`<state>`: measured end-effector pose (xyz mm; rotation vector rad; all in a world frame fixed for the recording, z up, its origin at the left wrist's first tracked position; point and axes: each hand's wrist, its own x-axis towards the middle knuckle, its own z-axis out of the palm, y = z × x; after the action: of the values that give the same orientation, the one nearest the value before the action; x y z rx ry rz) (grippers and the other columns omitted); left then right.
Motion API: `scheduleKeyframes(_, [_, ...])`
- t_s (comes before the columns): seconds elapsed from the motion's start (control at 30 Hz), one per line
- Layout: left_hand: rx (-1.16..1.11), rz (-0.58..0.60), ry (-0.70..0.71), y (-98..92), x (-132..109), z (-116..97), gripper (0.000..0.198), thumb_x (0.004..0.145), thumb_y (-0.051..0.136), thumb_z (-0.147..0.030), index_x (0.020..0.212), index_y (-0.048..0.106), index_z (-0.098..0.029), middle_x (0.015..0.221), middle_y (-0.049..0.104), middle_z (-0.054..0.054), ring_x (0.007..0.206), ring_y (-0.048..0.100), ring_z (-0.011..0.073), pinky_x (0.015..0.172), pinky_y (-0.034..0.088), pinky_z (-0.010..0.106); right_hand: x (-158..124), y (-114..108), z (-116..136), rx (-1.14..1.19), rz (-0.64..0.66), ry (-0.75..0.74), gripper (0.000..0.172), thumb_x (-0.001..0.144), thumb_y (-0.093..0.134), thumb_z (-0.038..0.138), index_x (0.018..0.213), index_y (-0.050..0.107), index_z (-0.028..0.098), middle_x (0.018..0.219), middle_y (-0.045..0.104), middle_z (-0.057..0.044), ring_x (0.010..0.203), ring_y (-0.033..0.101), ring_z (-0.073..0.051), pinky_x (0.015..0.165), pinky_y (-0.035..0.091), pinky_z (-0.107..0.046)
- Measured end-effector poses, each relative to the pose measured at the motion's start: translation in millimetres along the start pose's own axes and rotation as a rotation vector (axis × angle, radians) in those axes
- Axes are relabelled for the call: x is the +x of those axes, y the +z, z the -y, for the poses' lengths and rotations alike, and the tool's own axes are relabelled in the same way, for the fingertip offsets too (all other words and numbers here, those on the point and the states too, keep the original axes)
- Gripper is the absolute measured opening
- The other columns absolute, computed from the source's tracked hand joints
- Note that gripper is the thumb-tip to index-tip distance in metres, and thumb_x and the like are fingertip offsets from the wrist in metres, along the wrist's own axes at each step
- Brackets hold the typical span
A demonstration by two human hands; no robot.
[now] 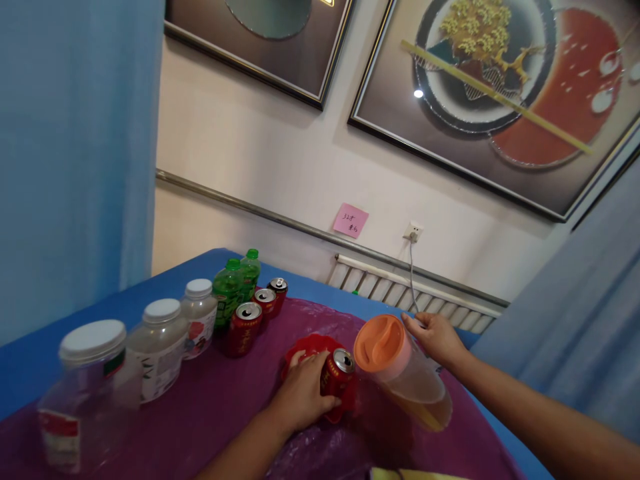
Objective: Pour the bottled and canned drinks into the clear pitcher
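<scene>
My left hand (306,392) is closed around a red drink can (336,375), its opened top facing up. Under and behind the can shows a red dish (313,345) with a wavy rim. On the right, my right hand (434,337) grips a clear plastic pitcher (417,390) at its far side. The pitcher has an orange lid (380,343), leans toward the can and holds some yellowish liquid low down. Its lid is close to the can's top; I see no stream between them.
Three red and dark cans (245,328) stand left of the dish, beside two green bottles (228,293). Three clear jars with white lids (159,350) line the left side. Purple plastic (200,427) covers the blue table. A radiator (380,287) is behind.
</scene>
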<state>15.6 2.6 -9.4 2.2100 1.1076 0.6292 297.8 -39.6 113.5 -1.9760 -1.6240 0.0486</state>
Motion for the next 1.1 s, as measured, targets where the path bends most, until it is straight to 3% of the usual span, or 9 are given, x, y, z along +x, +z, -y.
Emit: scheduleKeyframes(1.1, [-0.028, -0.014, 0.008, 0.5, -0.6, -0.6, 0.086, 0.058, 0.086, -0.036, 0.136, 0.053, -0.022, 0.142, 0.062, 0.013, 0.135, 0.052, 0.0318, 0.122, 0.017, 0.051, -0.4, 0.1, 0.9, -0.014, -0.014, -0.004, 0.054, 0.083, 0.045, 0.068, 0.053, 0.030, 0.026, 0.046, 0.031, 0.004, 0.046, 0.034, -0.013, 0.044, 0.022, -0.026])
